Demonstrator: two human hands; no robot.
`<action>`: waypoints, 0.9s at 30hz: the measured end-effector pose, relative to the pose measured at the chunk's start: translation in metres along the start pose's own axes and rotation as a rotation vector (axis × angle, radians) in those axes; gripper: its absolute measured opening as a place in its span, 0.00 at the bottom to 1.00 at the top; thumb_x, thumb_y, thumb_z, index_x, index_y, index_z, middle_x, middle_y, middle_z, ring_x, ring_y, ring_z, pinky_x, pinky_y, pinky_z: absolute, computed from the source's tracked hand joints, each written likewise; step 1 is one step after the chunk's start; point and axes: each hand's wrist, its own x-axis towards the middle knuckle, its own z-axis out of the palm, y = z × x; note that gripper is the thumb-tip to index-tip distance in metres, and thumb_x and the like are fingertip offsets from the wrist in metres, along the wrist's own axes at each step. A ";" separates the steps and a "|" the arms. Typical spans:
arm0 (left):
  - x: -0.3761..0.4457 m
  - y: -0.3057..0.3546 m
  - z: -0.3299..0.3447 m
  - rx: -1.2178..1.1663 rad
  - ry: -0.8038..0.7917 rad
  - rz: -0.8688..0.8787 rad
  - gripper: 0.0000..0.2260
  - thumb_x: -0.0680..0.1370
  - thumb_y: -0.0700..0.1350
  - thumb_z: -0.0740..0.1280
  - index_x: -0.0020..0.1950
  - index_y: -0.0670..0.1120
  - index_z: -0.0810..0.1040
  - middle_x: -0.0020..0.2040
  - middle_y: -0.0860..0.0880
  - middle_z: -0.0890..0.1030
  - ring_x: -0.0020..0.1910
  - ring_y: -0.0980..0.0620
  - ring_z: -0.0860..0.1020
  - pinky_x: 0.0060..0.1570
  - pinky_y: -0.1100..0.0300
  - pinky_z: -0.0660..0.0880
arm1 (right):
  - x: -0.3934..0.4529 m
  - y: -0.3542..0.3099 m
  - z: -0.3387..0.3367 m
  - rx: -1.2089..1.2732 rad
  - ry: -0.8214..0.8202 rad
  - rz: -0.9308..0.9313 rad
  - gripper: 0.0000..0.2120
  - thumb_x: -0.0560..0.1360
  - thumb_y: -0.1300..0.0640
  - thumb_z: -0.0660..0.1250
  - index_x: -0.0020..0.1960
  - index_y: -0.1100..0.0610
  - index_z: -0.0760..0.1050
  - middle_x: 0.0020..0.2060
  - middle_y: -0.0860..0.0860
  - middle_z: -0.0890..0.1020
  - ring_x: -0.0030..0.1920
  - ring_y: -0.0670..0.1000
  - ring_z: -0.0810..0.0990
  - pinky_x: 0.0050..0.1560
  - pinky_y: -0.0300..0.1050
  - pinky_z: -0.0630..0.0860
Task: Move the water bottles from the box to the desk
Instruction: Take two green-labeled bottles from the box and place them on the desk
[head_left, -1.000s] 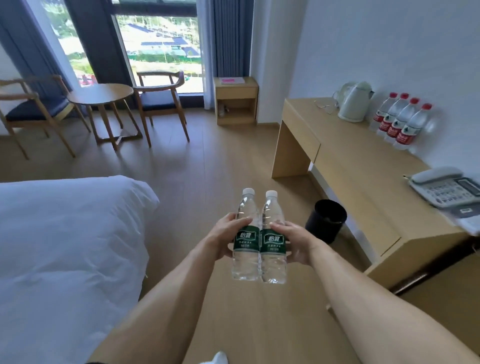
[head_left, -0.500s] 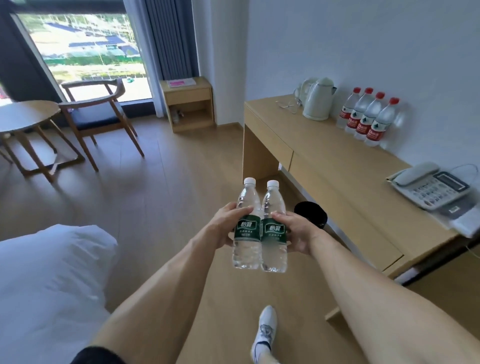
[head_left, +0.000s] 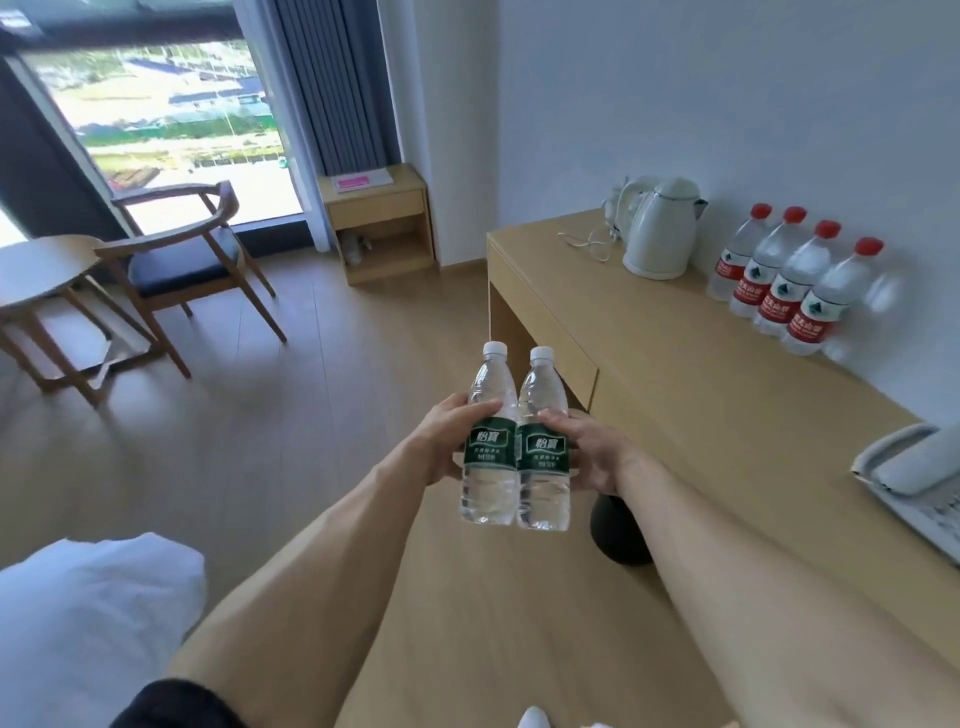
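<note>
We have turned toward the light wooden desk (head_left: 675, 353); our left hand (head_left: 441, 441) and right hand (head_left: 592, 452) each grip one of two clear green-labelled water bottles (head_left: 514, 441), so placing comes next.

six bottles (head_left: 779, 275) (two green-labelled (head_left: 517, 441))

I hold two clear glossy plastic bottles (head_left: 514, 441) with green paper-like labels. The desk (head_left: 701, 395) on my right is pale matt wood; its kettle (head_left: 662, 228) looks smooth cream plastic. The near-left bedding (head_left: 88, 618) is white cloth.
</note>
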 end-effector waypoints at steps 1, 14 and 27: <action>0.011 0.009 0.005 0.003 -0.008 0.002 0.17 0.77 0.54 0.72 0.63 0.53 0.76 0.54 0.45 0.84 0.52 0.45 0.84 0.41 0.41 0.82 | 0.007 -0.008 -0.008 0.008 0.008 -0.011 0.21 0.78 0.49 0.69 0.67 0.55 0.73 0.62 0.62 0.79 0.63 0.65 0.77 0.62 0.71 0.74; 0.175 0.110 0.118 0.075 -0.395 0.077 0.15 0.77 0.51 0.72 0.62 0.51 0.77 0.50 0.44 0.84 0.45 0.45 0.84 0.43 0.45 0.82 | 0.045 -0.065 -0.147 0.179 0.374 -0.162 0.20 0.74 0.47 0.73 0.62 0.54 0.74 0.54 0.58 0.81 0.53 0.60 0.81 0.56 0.64 0.76; 0.284 0.180 0.244 0.307 -0.899 0.132 0.17 0.80 0.48 0.70 0.67 0.49 0.71 0.54 0.39 0.81 0.54 0.36 0.82 0.51 0.26 0.76 | 0.040 -0.085 -0.223 0.443 0.880 -0.272 0.21 0.72 0.55 0.76 0.63 0.49 0.76 0.56 0.57 0.84 0.55 0.59 0.83 0.56 0.66 0.79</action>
